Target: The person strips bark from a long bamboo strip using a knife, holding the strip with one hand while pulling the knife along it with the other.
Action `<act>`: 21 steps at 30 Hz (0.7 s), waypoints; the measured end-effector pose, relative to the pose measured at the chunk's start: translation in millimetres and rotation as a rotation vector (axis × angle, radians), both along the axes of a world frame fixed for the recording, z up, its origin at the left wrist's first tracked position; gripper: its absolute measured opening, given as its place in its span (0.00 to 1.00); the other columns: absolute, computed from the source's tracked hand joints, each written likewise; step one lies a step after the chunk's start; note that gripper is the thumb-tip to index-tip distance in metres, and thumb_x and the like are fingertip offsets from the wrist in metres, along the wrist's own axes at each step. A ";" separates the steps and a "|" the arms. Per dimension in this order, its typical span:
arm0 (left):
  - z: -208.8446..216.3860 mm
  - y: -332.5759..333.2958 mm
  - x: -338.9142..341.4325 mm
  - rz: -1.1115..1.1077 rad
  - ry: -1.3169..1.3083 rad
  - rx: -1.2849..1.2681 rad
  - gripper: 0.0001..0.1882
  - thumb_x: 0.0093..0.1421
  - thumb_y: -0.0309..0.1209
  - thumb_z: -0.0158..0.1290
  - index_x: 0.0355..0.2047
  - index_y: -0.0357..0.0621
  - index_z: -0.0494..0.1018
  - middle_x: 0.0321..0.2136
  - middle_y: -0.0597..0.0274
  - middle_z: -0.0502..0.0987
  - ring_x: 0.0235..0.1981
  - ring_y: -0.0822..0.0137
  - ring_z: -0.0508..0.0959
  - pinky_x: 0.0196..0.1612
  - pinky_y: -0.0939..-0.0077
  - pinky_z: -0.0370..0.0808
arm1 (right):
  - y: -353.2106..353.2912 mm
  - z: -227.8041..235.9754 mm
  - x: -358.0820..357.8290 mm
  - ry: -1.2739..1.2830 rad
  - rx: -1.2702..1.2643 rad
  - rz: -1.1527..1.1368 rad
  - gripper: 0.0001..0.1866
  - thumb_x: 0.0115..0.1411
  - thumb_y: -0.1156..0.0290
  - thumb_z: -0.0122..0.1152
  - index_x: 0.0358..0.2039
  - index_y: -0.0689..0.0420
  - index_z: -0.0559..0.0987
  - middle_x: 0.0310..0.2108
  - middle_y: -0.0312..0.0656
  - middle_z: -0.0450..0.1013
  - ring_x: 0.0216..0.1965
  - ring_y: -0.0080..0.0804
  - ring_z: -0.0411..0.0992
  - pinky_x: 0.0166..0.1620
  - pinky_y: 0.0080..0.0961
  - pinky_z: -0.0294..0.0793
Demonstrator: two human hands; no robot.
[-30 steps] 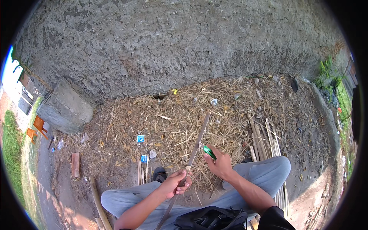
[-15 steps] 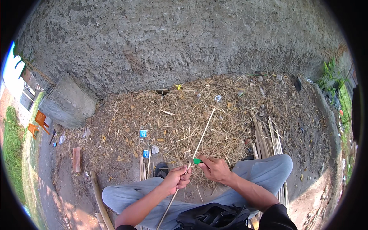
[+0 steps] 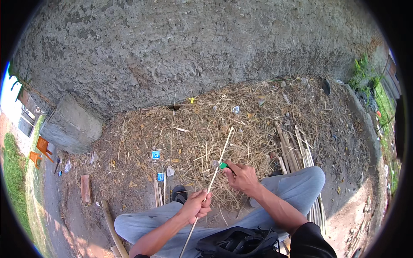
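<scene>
My left hand is closed round a long, thin bamboo strip, which runs up and to the right from near my lap toward the shavings. In my right hand is a small green-handled knife. Its short blade, hard to make out, lies against the strip above my left hand. The strip's far end points at the wall, over the litter of pale shavings.
Split bamboo strips lie in a pile by my right knee, with others near my left foot. A rough wall rises ahead. At left are a concrete block, a brick and a pole.
My right hand has slid the knife farther up along the strip, away from my left hand. My left hand has lowered slightly, still gripping the strip. The view has shifted a little.
</scene>
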State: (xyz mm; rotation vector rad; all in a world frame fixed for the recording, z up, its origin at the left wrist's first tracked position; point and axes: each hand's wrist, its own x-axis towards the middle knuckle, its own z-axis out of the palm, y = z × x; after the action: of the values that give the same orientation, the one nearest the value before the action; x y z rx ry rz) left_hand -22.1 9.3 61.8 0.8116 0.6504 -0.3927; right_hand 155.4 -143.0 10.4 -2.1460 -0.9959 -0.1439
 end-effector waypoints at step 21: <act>-20.2 27.8 -19.3 -0.055 0.080 0.139 0.16 0.75 0.41 0.38 0.37 0.42 0.66 0.19 0.74 0.58 0.15 0.83 0.53 0.15 0.86 0.49 | -18.6 -40.2 42.9 0.253 -0.715 -0.097 0.21 0.64 0.54 0.56 0.38 0.61 0.81 0.30 0.55 0.79 0.34 0.53 0.80 0.38 0.49 0.79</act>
State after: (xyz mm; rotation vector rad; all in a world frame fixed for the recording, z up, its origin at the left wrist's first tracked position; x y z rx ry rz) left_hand -41.4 37.1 41.6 0.9510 0.7369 -0.4354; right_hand 198.3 -161.6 -29.8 -2.7610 -0.8699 0.5002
